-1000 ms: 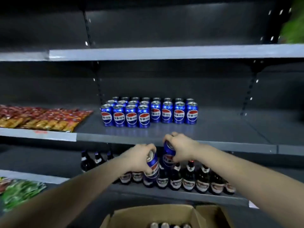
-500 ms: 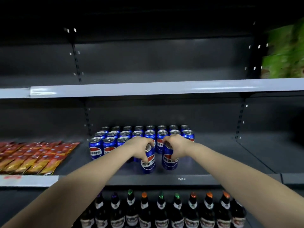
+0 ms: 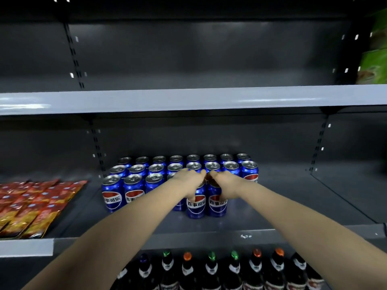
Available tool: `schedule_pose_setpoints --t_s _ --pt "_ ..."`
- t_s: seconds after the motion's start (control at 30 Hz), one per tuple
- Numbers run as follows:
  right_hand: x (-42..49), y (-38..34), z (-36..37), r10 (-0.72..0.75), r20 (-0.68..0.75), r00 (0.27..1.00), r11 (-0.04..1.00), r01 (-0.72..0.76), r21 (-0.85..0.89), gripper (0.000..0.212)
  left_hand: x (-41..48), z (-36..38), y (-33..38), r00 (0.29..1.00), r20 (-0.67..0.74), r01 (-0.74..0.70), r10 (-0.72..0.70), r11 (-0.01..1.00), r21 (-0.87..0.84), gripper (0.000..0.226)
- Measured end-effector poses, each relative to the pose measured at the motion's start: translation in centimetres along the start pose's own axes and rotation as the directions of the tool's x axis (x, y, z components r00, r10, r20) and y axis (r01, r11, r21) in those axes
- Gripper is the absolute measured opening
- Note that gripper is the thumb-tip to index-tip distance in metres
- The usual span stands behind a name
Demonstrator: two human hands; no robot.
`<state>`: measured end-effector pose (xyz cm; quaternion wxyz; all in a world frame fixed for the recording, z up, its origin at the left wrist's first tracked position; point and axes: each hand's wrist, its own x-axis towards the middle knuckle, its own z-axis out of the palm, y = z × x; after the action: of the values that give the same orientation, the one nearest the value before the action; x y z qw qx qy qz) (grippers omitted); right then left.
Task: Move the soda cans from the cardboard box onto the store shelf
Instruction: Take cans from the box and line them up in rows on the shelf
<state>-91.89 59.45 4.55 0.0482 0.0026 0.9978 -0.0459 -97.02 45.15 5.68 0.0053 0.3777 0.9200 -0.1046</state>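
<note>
Right now two upright soda cans stand side by side and touching, the left can (image 3: 195, 207) and the right can (image 3: 217, 206), their bases seemingly down on the middle shelf (image 3: 272, 218). Each is capped from above by a hand. The left hand (image 3: 188, 183) covers the top of the left can, its fingers (image 3: 198, 174) curled over the far rim and grasping it. The right hand (image 3: 227, 183) does the same on the right can, fingers (image 3: 215, 174) bent over the lid and clenched round it. The two sets of knuckles nearly meet above the cans.

Both cans sit at the front of the can block (image 3: 159, 170), just right of its short front row and a little nearer the shelf edge. Left of the can block lie red and orange snack packets (image 3: 35, 204). Below it, on the lower shelf, stands a row of dark bottles (image 3: 211, 273) with coloured caps. Above it runs the grey upper shelf (image 3: 188, 99), and far up to its right are green packages (image 3: 374, 65).
</note>
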Motion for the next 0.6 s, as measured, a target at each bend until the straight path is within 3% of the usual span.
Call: schedule_pose_setpoints --t_s 0.37,0.47,0.6 --pt "2.4 1.0 0.7 0.007 -0.117 0.993 0.977 -0.032 -0.212 0.063 2.1 0.5 -0.5 0.997 -0.076 0.001 0.004 0.997 0.073 0.072" --pt "2.4 1.0 0.4 0.023 -0.119 0.993 0.973 -0.050 -0.226 0.065 2.4 0.4 -0.6 0.994 -0.109 -0.002 0.017 0.991 0.132 0.066" --pt "2.1 0.8 0.6 0.034 -0.145 0.989 0.977 -0.063 -0.202 0.066 2.6 0.5 -0.5 0.991 -0.130 0.005 0.013 0.991 0.135 0.074"
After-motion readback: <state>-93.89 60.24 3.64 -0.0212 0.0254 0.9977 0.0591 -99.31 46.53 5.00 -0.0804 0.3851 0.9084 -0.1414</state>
